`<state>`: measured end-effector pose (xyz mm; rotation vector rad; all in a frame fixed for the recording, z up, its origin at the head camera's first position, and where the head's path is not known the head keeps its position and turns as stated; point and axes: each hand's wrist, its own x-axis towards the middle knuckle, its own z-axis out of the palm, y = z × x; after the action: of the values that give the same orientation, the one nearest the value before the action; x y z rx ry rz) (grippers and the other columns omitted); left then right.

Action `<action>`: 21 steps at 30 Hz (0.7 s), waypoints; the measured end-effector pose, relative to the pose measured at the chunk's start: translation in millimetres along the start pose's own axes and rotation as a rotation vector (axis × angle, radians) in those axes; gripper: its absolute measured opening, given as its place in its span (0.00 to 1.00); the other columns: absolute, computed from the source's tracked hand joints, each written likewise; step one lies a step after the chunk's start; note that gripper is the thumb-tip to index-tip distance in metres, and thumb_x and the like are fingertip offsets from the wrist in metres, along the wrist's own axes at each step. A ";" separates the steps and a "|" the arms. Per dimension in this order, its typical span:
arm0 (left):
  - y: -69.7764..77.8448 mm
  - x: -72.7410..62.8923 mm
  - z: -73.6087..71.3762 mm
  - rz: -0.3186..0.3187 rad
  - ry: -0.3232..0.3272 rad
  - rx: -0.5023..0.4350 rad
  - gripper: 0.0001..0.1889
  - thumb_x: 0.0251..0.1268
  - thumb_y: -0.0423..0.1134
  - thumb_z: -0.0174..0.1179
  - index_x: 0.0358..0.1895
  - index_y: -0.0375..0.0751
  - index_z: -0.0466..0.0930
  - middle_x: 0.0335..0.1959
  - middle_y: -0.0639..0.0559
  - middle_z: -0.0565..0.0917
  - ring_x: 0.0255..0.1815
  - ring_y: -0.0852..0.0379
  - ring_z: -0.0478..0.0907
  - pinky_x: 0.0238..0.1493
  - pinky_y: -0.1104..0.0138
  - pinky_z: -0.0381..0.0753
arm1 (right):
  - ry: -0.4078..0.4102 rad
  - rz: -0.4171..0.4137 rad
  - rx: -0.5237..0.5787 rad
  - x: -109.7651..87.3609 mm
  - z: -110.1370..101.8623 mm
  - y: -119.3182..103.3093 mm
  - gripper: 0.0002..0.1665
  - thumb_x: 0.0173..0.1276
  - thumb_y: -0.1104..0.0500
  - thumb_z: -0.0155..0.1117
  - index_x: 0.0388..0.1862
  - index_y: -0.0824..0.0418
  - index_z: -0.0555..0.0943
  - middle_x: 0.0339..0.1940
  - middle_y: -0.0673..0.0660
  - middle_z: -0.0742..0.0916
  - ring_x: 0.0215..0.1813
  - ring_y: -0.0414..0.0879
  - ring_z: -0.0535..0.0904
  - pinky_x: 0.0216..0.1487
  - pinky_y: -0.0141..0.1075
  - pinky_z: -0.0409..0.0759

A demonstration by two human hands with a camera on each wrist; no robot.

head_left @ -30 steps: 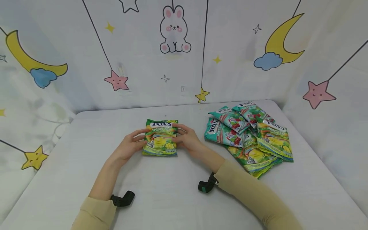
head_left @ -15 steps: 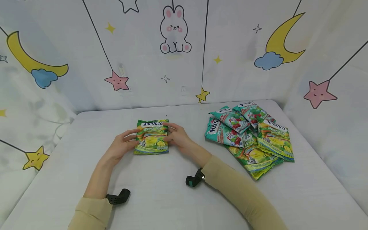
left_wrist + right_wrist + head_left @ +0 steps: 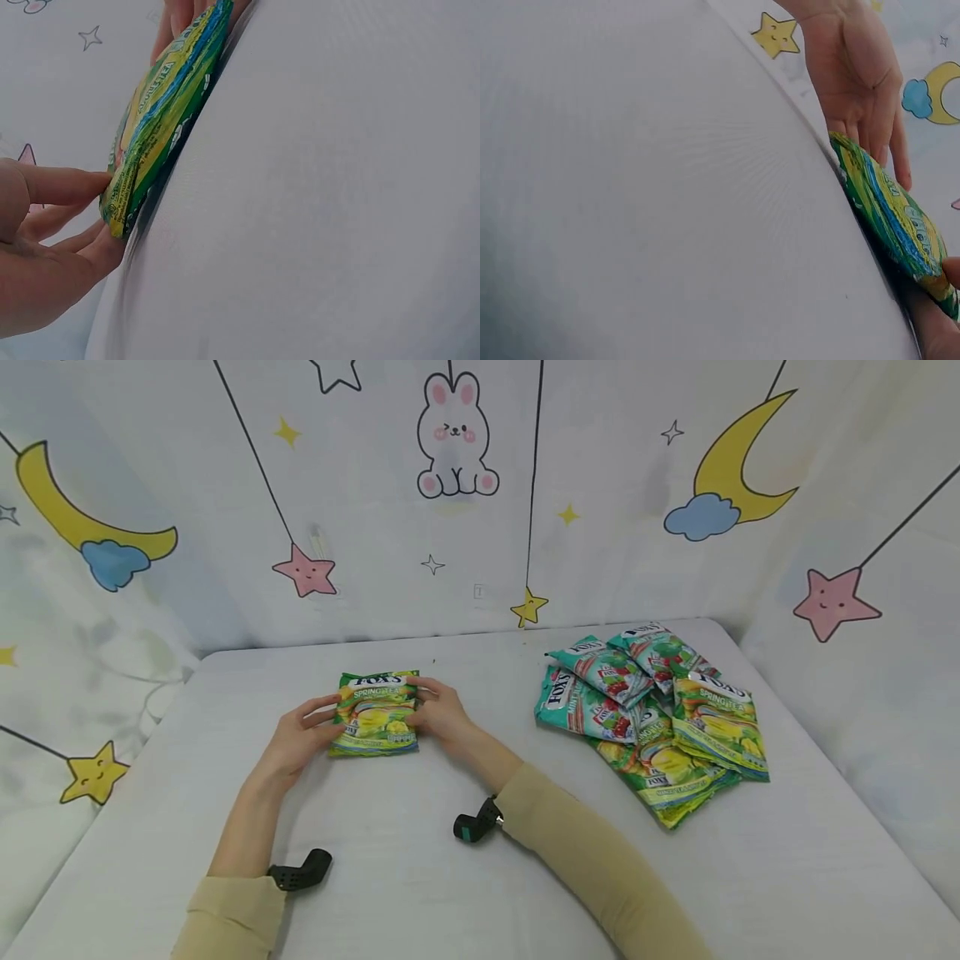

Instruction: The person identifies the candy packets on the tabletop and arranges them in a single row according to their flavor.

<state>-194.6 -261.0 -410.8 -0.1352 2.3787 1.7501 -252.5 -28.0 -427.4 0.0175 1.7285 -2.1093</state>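
Note:
A yellow-green candy bag point(image 3: 375, 714) printed "FOX'S Spring Tea" lies at the left middle of the table, its printed face up. My left hand point(image 3: 300, 739) pinches its left edge, the thumb on top; in the left wrist view the left hand point(image 3: 49, 247) has fingers both above and below the bag's corner point(image 3: 127, 206). At the opposite edge my right hand point(image 3: 442, 714) grips the bag from the right. The right wrist view catches only part of the right hand point(image 3: 941, 337), at the lower right, touching the bag point(image 3: 900, 225) from above and below.
To the right, a heap of other candy bags lies on the white table point(image 3: 420, 860): several teal mint bags point(image 3: 592, 718) and yellow-green bags point(image 3: 720, 727) overlap one another. Behind the table hangs a white printed curtain point(image 3: 600, 577). Each wrist wears a black camera point(image 3: 302, 870).
Both hands have moved left across the table with the candy bag between them, from the centre to left of centre. The heap on the right has stayed in place.

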 end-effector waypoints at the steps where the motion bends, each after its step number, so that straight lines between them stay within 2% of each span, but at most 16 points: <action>1: -0.5 0.1 -0.9 -0.008 0.007 -0.001 0.34 0.72 0.34 0.57 0.78 0.41 0.56 0.75 0.33 0.64 0.59 0.61 0.74 0.49 0.80 0.74 | 0.007 -0.004 -0.005 0.6 2.2 0.8 0.46 0.53 0.82 0.59 0.71 0.54 0.73 0.73 0.62 0.74 0.62 0.54 0.79 0.47 0.36 0.82; 5: -2.4 0.4 -4.5 -0.030 0.040 -0.016 0.34 0.73 0.36 0.57 0.79 0.42 0.55 0.76 0.34 0.62 0.63 0.57 0.71 0.49 0.81 0.74 | 0.034 -0.013 -0.009 4.1 10.5 5.3 0.44 0.55 0.79 0.61 0.71 0.54 0.72 0.73 0.62 0.73 0.64 0.53 0.78 0.55 0.38 0.81; 9: -4.2 0.7 -7.8 -0.032 0.071 -0.040 0.34 0.74 0.36 0.56 0.79 0.42 0.54 0.76 0.34 0.61 0.61 0.62 0.71 0.49 0.82 0.74 | 0.050 -0.031 -0.020 8.4 17.6 9.4 0.41 0.58 0.76 0.63 0.71 0.55 0.72 0.73 0.61 0.74 0.67 0.53 0.75 0.60 0.40 0.80; 15: -5.9 0.7 -13.1 -0.055 0.118 -0.066 0.34 0.74 0.36 0.56 0.79 0.42 0.55 0.77 0.34 0.60 0.57 0.67 0.71 0.48 0.82 0.75 | 0.056 -0.051 -0.023 13.3 27.1 11.6 0.40 0.58 0.77 0.61 0.70 0.56 0.74 0.73 0.59 0.74 0.69 0.51 0.73 0.61 0.38 0.78; 18: -6.9 1.3 -15.5 -0.064 0.149 -0.084 0.33 0.73 0.35 0.56 0.78 0.41 0.56 0.77 0.34 0.60 0.57 0.66 0.72 0.47 0.82 0.76 | 0.057 -0.045 0.006 15.9 32.0 12.4 0.42 0.55 0.79 0.58 0.69 0.56 0.75 0.73 0.59 0.75 0.67 0.50 0.74 0.60 0.38 0.79; 21: -7.9 2.2 -17.8 -0.077 0.186 -0.109 0.33 0.73 0.34 0.57 0.78 0.41 0.57 0.76 0.35 0.62 0.62 0.62 0.72 0.46 0.82 0.75 | 0.053 -0.045 0.027 17.6 37.4 13.9 0.44 0.53 0.81 0.55 0.69 0.56 0.75 0.73 0.59 0.74 0.69 0.51 0.73 0.62 0.40 0.78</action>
<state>-196.9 -280.3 -413.5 -0.4167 2.3645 1.9067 -255.0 -70.6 -436.5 0.0423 1.7458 -2.1833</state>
